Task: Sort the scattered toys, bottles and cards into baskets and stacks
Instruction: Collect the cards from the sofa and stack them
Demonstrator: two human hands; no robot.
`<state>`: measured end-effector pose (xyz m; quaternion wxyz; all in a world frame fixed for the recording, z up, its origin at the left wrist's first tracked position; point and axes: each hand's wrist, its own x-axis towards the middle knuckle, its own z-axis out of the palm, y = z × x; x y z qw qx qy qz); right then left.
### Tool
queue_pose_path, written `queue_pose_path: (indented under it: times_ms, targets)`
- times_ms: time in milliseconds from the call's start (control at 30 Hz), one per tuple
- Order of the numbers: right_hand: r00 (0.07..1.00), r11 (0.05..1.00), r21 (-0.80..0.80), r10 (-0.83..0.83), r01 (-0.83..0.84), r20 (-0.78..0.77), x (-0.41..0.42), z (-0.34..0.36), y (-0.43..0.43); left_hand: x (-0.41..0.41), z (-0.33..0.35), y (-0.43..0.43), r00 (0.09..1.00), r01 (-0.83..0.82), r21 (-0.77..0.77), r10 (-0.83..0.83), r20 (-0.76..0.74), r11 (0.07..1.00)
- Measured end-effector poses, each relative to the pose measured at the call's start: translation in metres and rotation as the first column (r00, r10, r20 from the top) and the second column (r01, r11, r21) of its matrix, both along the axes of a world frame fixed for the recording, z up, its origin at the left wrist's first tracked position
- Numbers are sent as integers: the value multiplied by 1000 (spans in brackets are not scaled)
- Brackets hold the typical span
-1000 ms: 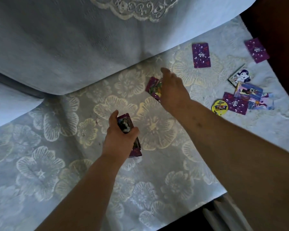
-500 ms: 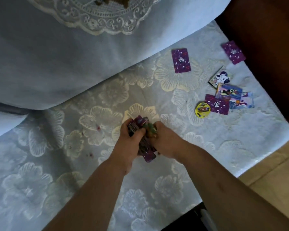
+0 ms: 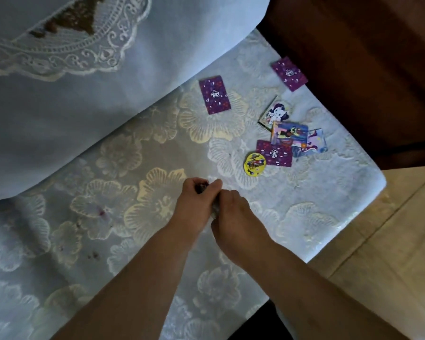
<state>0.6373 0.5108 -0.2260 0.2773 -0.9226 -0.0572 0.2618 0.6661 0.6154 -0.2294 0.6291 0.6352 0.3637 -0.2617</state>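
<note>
Cards [image 3: 202, 189] gripped between left hand [image 3: 193, 204], right hand [image 3: 236, 215]

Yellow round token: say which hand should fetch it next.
Right, probably: both hands grip the card stack, but the right hand lies nearer the yellow round token; the left hand would cross over.

A home: a living room or bedroom, I cannot tell which.
A pale floral-embossed coverlet [image 3: 133, 241] drapes a soft seat or bed. A lace doily [image 3: 66, 52] lies on the cushioned part along its far edge. Dark polished wooden furniture [image 3: 366, 69] stands by the far right corner, above a beige floor [image 3: 390, 241]. Children's pony cards [image 3: 215, 94] lie scattered on the cloth.
</note>
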Motion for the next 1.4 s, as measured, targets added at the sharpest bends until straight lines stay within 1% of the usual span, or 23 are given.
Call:
queue_pose_path:
  times_ms: [67, 133, 200, 300, 367, 400, 433, 467, 500, 533, 567, 700, 833, 900, 1033, 1100, 1167, 1200, 1267, 1300, 1333, 1367, 1400]
  targets:
    - [995, 998, -26, -62, 60, -73, -5, -8, -3, -1, -6, -6, 998, 53, 101, -54, 9, 993]
    - [973, 989, -35, -146, 142, -181, -3, -18, -9, -4, -6, -16, 996, 77, 92, -81, 34, 993]
    - [958, 984, 41, -159, 174, -239, 2, -22, -6, -5, -4, -21, 994, 73, 59, -78, 79, 996]
    - [937, 940, 237, -169, 247, -306, 16, 1, -10, 3, -7, -20, 996, -75, 33, 73, 58, 997]
    - [921, 932, 297, -83, 207, -381, 32, 20, -24, 11, -9, -11, 970, -241, 58, 242, -10, 969]
    - [911, 927, 293, -102, 233, -400, 39, 23, -35, 12, -9, -7, 948, -309, 51, 312, -56, 950]
    - [922, 934, 248, -162, 258, -350, 53, 20, -50, 15, -7, -4, 933, -343, 46, 345, -97, 938]
    - [943, 949, 152, -236, 276, -233, 69, 13, -64, 17, -5, -1, 932, -337, 50, 340, -125, 940]
    - [958, 962, 0, -271, 272, -89, 87, 4, -78, 17, -1, -1, 935, -318, 47, 322, -150, 947]
    - [961, 951, -145, -274, 274, 15, 102, -5, -91, 15, 0, -2, 937, -303, 36, 304, -170, 952]
    - [964, 933, -245, -257, 265, 65, 118, -13, -102, 14, 3, -3, 936, -304, 18, 302, -181, 952]
    - [994, 891, -444, -110, 90, -19, 155, -33, -122, 8, 7, -13, 935, -300, 12, 296, -195, 954]
    - [998, 874, -486, 6, 26, 65, 147, -34, -114, 6, 15, -14, 939, -308, 13, 306, -159, 951]
    - [999, 890, -456, -8, 26, 42, 133, -36, -114, 6, 19, -13, 941, -309, 14, 308, -141, 951]
    - [1000, 871, -492, 7, 5, 21, 118, -34, -116, 12, 23, -12, 946, -303, 25, 303, -117, 953]
    - [999, 898, -439, -16, 34, 46, 114, -28, -116, 13, 24, -10, 947, -302, 20, 302, -107, 953]
    - [993, 938, -335, -62, 91, 96, 108, -19, -117, 9, 26, -8, 949, -297, 14, 297, -103, 955]
    - [985, 961, -242, -105, 135, 135, 106, -13, -119, 6, 30, -6, 950, -297, 8, 297, -99, 955]
    - [948, 960, -36, -269, 278, 168, 106, 3, -123, 0, 37, -3, 953, -292, -11, 290, -87, 956]
    - [913, 923, 15, -384, 385, 136, 107, 9, -126, -3, 39, -1, 956, -283, -10, 281, -88, 959]
    - [860, 863, 1, -503, 505, 90, 108, 13, -128, -5, 42, 2, 958, -273, -6, 271, -89, 962]
    - [785, 782, -68, -618, 620, 47, 109, 12, -133, -7, 44, 4, 960, -268, -2, 266, -89, 964]
    - [679, 673, -132, -734, 727, -4, 111, 10, -137, -7, 45, 6, 960, -266, 5, 265, -87, 964]
